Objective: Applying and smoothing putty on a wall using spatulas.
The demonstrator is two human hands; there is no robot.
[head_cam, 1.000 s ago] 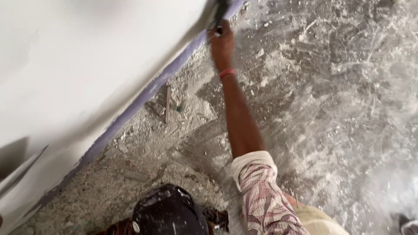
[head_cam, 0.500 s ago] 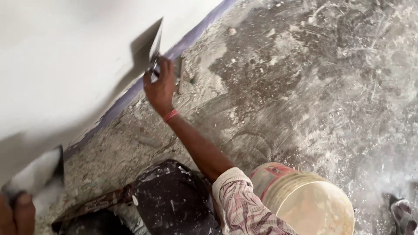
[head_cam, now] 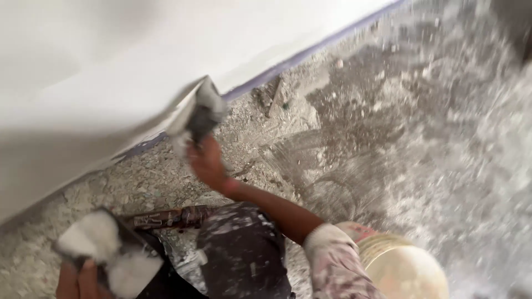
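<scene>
1. Gripping item one: my right hand [head_cam: 208, 163] is closed round the dark handle of a putty knife [head_cam: 197, 113], its pale blade laid flat-on against the white wall [head_cam: 111, 61], low down near the purple strip [head_cam: 310, 52] at the wall's foot.
2. Handling, putty knife: I judge it light, the blade thin and springy, the handle likely slick with wet filler; best held well back on the handle, never by the blade edge.
3. Item two: my left hand [head_cam: 77, 279] is closed under a dark flat board [head_cam: 119, 249], at lower left, fingers wrapped on its near edge.
4. Load on board: two soft white heaps of putty [head_cam: 91, 235]; probably heavy for its size and apt to slide, so I would keep the board level.
5. Surroundings: rough grey floor [head_cam: 388, 138] crusted with white splashes; a cream bucket [head_cam: 404, 271] just beside my right sleeve [head_cam: 335, 263]; a dark spattered trouser knee [head_cam: 244, 254] between my arms.
</scene>
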